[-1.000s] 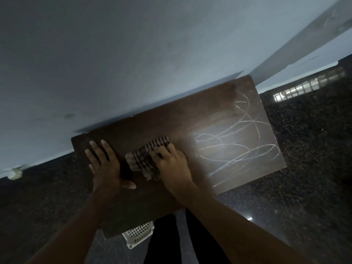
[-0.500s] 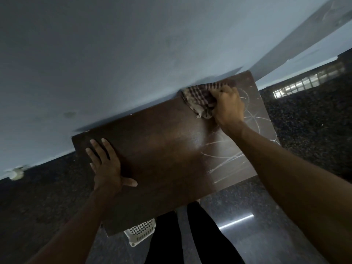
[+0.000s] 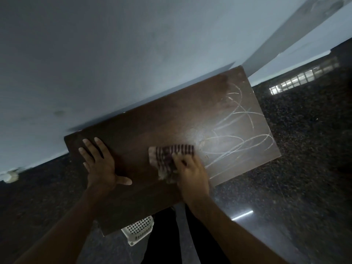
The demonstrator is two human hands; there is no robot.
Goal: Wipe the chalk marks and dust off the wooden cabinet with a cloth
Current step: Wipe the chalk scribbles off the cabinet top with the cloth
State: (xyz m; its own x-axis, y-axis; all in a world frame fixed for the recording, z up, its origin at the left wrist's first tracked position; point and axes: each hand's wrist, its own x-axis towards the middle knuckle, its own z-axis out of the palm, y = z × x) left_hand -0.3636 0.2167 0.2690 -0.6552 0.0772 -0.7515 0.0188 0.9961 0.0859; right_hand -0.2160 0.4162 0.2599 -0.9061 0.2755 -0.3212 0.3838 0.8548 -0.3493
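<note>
Two trouser legs (image 3: 163, 241) are nearest to me at the bottom of the head view, dark against a dark, speckled, glossy floor (image 3: 304, 168). Just left of them a white lattice basket (image 3: 139, 232) sticks out from under the near edge of the cabinet (image 3: 152, 126).

Both forearms reach up from the bottom onto the brown wooden top. The left hand (image 3: 101, 166) lies flat on the left part of the top, fingers straight and spread, thumb out to the right, holding nothing. The right hand (image 3: 192, 174) is near the middle of the top, close to the front edge. It is smeared with blur, but I can see its fingers bent over the checked cloth (image 3: 169, 157), gripping it and pressing it onto the wood. The cloth spreads out to the left of and beyond the knuckles, bunched, with its paler edge toward the left hand. The two hands are apart, with bare wood between them.

Right of the cloth, white chalk marks (image 3: 238, 139) loop and cross over the right part of the top, as far as its right edge and far corner. A pale haze lies on the wood around them. The wood to the left looks dark and plain.

Beyond, the cabinet's back edge meets a grey-blue wall (image 3: 133, 54). At far right the floor mirrors a bright barred window (image 3: 302, 78).
</note>
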